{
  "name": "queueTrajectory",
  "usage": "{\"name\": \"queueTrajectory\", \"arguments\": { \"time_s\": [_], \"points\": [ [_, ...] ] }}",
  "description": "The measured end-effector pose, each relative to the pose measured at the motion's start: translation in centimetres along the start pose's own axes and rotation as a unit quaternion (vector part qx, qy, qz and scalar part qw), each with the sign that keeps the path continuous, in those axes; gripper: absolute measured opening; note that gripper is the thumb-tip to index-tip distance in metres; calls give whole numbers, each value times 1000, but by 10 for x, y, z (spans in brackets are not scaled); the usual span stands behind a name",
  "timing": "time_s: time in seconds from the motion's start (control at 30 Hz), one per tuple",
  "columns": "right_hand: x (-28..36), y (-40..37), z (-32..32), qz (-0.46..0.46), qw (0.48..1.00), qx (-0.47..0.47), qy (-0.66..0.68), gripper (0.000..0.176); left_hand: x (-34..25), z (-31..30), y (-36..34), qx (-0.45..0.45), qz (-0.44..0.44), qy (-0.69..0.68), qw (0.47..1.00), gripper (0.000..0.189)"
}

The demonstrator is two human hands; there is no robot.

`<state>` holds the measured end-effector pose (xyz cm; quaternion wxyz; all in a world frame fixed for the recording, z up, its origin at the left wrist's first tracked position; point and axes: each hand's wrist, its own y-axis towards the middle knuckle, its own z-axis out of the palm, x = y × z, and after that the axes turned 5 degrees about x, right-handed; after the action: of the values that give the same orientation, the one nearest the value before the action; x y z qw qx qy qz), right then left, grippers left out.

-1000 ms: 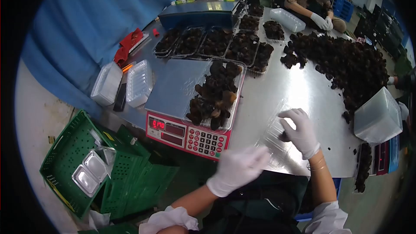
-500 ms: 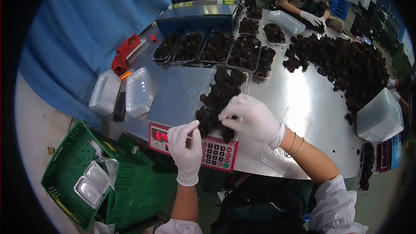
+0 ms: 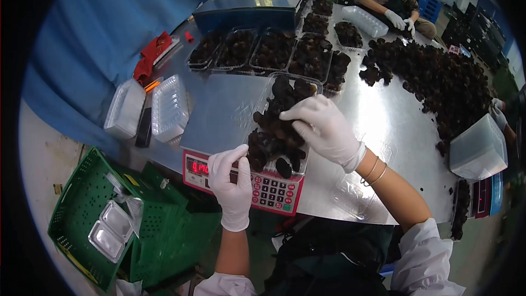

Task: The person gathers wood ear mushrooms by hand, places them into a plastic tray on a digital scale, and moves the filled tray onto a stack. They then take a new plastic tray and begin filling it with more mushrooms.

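Observation:
A clear plastic tray of dark wood ear mushrooms rests on the steel pan of a red-framed scale. Over the heap hovers my right hand, white-gloved, index finger stretched out and thumb apart from it, fingertips right at the mushrooms. My left hand, gloved too, is at the tray's near left corner, fingers bent and thumb apart, with nothing showing between them. It partly covers the scale's lit red display.
Filled mushroom trays line the back beside another scale. Stacked trays stand left, above a green crate. A large mushroom pile spreads right, near a container stack. A gloved person sits across the table.
My right hand has shifted slightly right and up over the tray, its index finger now straighter. The left hand has stayed at the tray's corner. The view has shifted a little.

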<state>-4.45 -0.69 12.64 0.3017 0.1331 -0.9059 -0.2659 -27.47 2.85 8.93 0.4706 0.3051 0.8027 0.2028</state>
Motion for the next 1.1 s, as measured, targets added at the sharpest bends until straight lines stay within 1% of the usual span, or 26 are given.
{"name": "queueTrajectory", "arguments": {
  "time_s": [0.03, 0.07, 0.17, 0.2, 0.23, 0.3, 0.33, 0.4, 0.43, 0.5, 0.53, 0.57, 0.63, 0.77, 0.93, 1.0, 1.03, 1.1],
  "points": [
    [2, 1, 2, -53, 998, 6, -36, 7, 0, 0, 0, -2, -8, -12, 1000, 19],
    [-3, -2, 4, -50, 994, 76, -65, 8, -1, -1, 0, -1, -8, -10, 1000, 19],
    [-6, -2, -2, -66, 996, 60, -26, 9, 1, -8, 1, -15, 4, -13, 1000, 19],
    [-9, 2, -11, -70, 996, 46, 33, 10, 4, -15, 3, -27, -8, -13, 1000, 18],
    [-8, 0, -19, -70, 996, 48, 37, 10, 7, -22, 3, -40, -21, -12, 999, 18],
    [-9, -9, -36, 15, 996, -46, 73, 12, 13, -36, 10, -60, -36, -30, 997, 17],
    [-12, -17, -41, 16, 996, -44, 76, 12, 14, -45, 15, -63, -41, -22, 997, 17],
    [-18, -34, -50, 120, 984, -80, 106, 14, 24, -63, 27, -71, -45, -16, 996, 17],
    [-22, -42, -52, 119, 984, -76, 110, 14, 30, -72, 33, -75, -45, -15, 996, 17],
    [-30, -60, -53, 206, 965, -66, 149, 16, 31, -85, 47, -75, -40, 6, 996, 18],
    [-30, -66, -55, 234, 960, -46, 149, 17, 33, -90, 54, -75, -44, -4, 996, 18],
    [-30, -71, -54, 230, 960, -41, 157, 17, 34, -95, 59, -77, -49, -13, 996, 17],
    [-30, -79, -50, 267, 949, -29, 165, 17, 33, -101, 70, -72, -52, -10, 996, 17],
    [-24, -83, -47, 287, 945, -7, 156, 17, 24, -102, 84, -54, -62, -38, 996, 17],
    [-24, -85, -42, 263, 953, 2, 148, 16, 17, -96, 91, -36, -57, -26, 997, 17],
    [-27, -86, -39, 259, 953, -4, 155, 16, 16, -91, 93, -5, -73, -33, 997, 17],
    [-28, -87, -37, 261, 953, -1, 156, 16, 16, -88, 94, -4, -72, -35, 997, 17],
    [-28, -87, -35, 265, 952, -1, 154, 15, 17, -79, 97, 35, -65, -19, 997, 17]
  ]
}}
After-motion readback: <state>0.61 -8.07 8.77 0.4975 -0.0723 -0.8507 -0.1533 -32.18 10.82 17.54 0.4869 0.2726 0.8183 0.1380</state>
